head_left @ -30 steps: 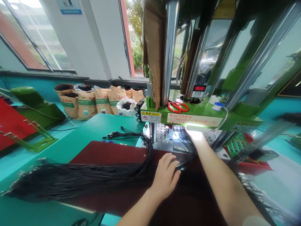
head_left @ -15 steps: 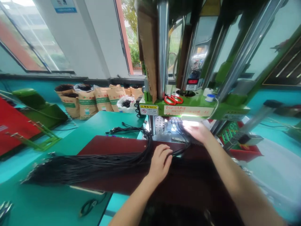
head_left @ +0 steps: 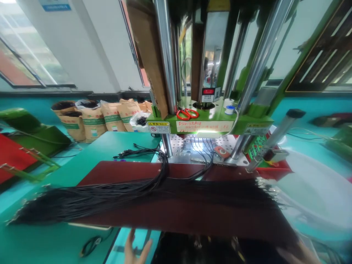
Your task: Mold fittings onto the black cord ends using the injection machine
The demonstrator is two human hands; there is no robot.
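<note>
My left hand [head_left: 135, 251] is at the bottom edge, fingers apart and holding nothing, just below the front edge of the brown board [head_left: 192, 216]. At the lower right, my right hand [head_left: 298, 255] is smeared by motion beside the board's corner, so its fingers cannot be made out. A long bundle of black cables [head_left: 90, 200] lies across the board, metal ends fanned out at both sides. Several cables [head_left: 205, 161] run from it into the lit metal plate [head_left: 178, 145] of the green press [head_left: 264, 126].
Red-handled scissors [head_left: 187, 114] and a blue-and-white spool [head_left: 230, 110] rest on the press. A red bin [head_left: 275, 174] stands right of it. Filled paper sacks [head_left: 93, 123] line the wall. One coiled cable [head_left: 90, 246] lies on the green table [head_left: 49, 238].
Both hands have drawn back from the press and cables to the bottom of the view. The right hand has left the lit area under the press. The view has shifted right.
</note>
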